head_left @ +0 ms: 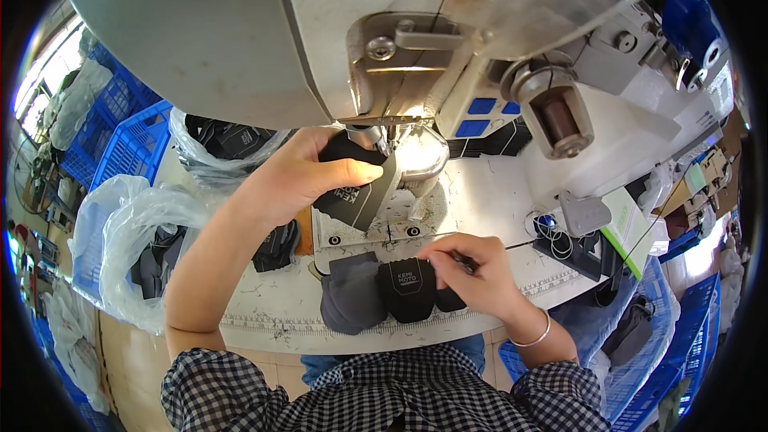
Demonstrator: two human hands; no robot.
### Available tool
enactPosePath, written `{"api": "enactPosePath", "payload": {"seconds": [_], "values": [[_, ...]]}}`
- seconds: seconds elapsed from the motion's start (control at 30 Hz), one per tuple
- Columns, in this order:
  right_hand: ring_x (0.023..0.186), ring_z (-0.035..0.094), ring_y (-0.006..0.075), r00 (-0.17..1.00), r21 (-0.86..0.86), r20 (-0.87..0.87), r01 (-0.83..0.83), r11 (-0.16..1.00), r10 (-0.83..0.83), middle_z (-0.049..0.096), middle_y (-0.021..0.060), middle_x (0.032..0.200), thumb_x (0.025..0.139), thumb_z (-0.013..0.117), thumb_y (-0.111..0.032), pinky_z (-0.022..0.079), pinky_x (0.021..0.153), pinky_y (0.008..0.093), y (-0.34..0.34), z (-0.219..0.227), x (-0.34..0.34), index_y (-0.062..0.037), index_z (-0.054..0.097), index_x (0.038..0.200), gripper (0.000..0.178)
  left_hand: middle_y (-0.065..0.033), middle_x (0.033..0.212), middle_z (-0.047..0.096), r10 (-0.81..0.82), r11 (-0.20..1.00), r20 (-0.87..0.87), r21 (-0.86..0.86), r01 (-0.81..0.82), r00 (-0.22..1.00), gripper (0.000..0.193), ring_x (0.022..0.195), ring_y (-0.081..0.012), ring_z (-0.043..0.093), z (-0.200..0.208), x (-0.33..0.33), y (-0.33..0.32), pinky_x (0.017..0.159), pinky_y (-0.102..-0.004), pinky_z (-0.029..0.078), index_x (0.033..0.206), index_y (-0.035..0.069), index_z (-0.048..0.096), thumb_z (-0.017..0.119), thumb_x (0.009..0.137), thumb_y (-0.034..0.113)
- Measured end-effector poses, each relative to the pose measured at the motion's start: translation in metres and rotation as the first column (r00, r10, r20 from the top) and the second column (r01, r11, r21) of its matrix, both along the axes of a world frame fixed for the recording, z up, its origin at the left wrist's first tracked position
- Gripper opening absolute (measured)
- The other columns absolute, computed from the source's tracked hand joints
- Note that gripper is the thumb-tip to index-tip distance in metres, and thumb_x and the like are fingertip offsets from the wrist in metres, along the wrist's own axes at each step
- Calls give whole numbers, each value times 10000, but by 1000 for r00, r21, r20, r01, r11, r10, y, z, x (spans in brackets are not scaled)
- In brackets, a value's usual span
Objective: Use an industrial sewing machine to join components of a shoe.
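My left hand (pixel 300 172) grips a dark fabric piece (pixel 346 206) with pale printing, thumb on top, beside the presser foot (pixel 390 140) of a sewing machine (pixel 216 32). The machine's lamp lights the needle area. Lower right, my right hand (pixel 478 272) is closed, fingers pinched above a black fabric patch (pixel 406 304); a small dark object shows in its curled fingers, its kind unclear. The patch lies near the table's front edge, overlapping a stack of grey fabric pieces (pixel 350 298).
Plastic-lined containers with dark pieces (pixel 160 260) stand at the left, near a blue crate (pixel 132 144). More dark pieces (pixel 276 246) lie under my left forearm. A thread spool (pixel 554 116) hangs at the right. A blue basket (pixel 652 344) stands lower right.
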State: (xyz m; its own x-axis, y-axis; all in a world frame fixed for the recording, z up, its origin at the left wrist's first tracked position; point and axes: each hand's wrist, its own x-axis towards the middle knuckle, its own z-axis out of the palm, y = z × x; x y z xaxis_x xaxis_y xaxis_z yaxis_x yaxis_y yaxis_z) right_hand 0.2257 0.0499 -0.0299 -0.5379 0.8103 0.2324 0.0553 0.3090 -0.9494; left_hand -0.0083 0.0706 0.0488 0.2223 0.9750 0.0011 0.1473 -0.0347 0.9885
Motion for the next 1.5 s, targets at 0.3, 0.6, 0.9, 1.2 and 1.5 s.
{"api": "enactPosePath", "payload": {"seconds": [0.3,0.6,0.9,1.2,1.5], "values": [[482,475,43,864,111,31,497,861,-503,541,13,554,788,545,12,345,454,171,-9,-50,60,6,623,844,97,-35,865,595,-15,1000,62,-13,16,998,268,767,-90,561,-3,-2,9,701,-220,450,994,-2,556,592,738,68],[475,466,42,786,227,38,594,772,-617,528,9,549,787,554,-7,335,449,178,-7,-70,68,2,624,837,87,-59,872,613,46,998,193,-49,-37,980,286,787,-123,588,-7,-7,15,725,-244,463,988,-22,561,600,715,52],[477,467,37,769,190,29,623,759,-639,527,10,559,786,547,2,333,451,179,-8,-70,70,3,623,837,91,-64,792,605,175,985,125,-28,-173,977,182,698,-114,596,-11,14,-2,626,-241,491,890,-33,573,580,742,72],[483,463,34,765,165,11,633,756,-643,524,6,548,792,546,-3,332,457,179,-10,-68,68,5,620,838,88,9,671,524,130,983,100,-146,-115,986,281,515,-39,462,1,13,-10,418,-176,358,947,2,562,642,743,177],[481,461,36,772,175,40,619,765,-634,529,6,558,793,545,-6,327,454,180,-10,-67,69,-1,625,833,89,21,617,466,73,985,126,-168,-51,989,196,477,-37,403,0,11,-19,407,-178,314,792,35,521,641,745,182]]}}
